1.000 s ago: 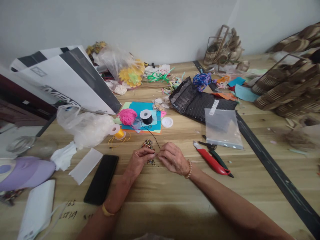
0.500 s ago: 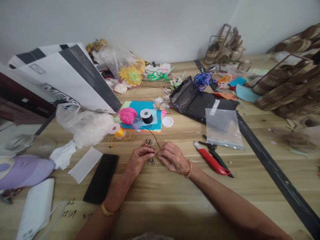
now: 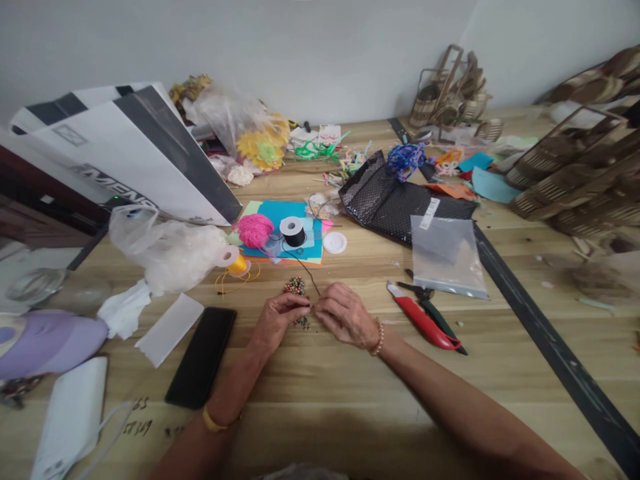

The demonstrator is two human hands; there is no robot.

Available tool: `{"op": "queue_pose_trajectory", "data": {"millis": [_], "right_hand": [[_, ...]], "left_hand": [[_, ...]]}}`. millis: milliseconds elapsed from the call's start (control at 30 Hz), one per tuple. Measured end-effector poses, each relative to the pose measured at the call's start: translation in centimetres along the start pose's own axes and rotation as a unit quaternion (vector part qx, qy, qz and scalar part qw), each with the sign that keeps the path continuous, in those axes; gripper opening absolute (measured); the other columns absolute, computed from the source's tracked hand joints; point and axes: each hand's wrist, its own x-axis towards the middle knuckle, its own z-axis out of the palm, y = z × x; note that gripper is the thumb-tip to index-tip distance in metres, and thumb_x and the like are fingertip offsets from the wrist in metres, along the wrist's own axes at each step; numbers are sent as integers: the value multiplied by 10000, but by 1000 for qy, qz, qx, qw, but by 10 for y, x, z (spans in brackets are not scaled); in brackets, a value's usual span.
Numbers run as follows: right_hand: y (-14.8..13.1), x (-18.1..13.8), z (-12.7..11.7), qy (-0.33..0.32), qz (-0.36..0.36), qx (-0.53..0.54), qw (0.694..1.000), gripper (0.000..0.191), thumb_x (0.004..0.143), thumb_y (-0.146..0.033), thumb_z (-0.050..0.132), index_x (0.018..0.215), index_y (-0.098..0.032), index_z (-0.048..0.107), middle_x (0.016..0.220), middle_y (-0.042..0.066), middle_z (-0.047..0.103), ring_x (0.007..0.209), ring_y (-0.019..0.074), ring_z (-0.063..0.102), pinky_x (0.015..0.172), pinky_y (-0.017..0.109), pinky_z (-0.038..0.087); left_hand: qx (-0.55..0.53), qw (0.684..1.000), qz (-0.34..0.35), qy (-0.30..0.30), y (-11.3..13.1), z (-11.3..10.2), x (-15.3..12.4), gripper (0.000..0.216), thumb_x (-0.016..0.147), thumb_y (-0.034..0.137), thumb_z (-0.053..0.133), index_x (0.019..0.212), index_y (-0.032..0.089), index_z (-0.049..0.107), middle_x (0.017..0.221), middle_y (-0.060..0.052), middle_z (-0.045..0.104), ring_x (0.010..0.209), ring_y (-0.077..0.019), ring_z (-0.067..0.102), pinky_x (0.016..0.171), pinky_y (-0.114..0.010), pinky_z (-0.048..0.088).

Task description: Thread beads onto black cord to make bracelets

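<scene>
Over a small pile of mixed-colour beads [image 3: 295,287], my left hand [image 3: 277,320] is closed in a pinch. A tiny dark bit shows at its fingertips, too small to make out. Just to the right, my right hand [image 3: 345,316] pinches thin black cord [image 3: 313,277], its fingertips almost touching those of the left. The cord runs back to a spool of black cord [image 3: 293,231] standing on blue paper [image 3: 265,209]. More loose beads [image 3: 303,323] lie just below the left fingertips. Part of the bead pile is hidden by the left fingers.
Right of my hands lie a red-handled cutter [image 3: 425,323], dark-handled pliers [image 3: 443,320] and a clear plastic bag [image 3: 447,257]. A black phone [image 3: 201,357] is by my left forearm. Yellow cord [image 3: 235,263], pink yarn [image 3: 256,230] and a white lid [image 3: 335,243] stand farther back.
Both hands keep nearly the same pinch and place over the beads. The view has shifted very slightly; nothing is visibly taken up or let go.
</scene>
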Motion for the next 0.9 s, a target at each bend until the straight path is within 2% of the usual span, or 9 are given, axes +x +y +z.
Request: {"op": "queue_pose_trajectory", "data": {"millis": [900], "right_hand": [[1, -1, 1, -3, 2, -2, 1000, 92, 896, -167, 487, 876, -166, 577, 818, 82, 610, 796, 197, 514, 724, 342, 437]], "left_hand": [[-9, 1000, 17, -2, -4, -1, 1, 128, 573, 171, 797, 689, 176, 744, 704, -15, 724, 672, -135, 629, 678, -244, 479]]}}
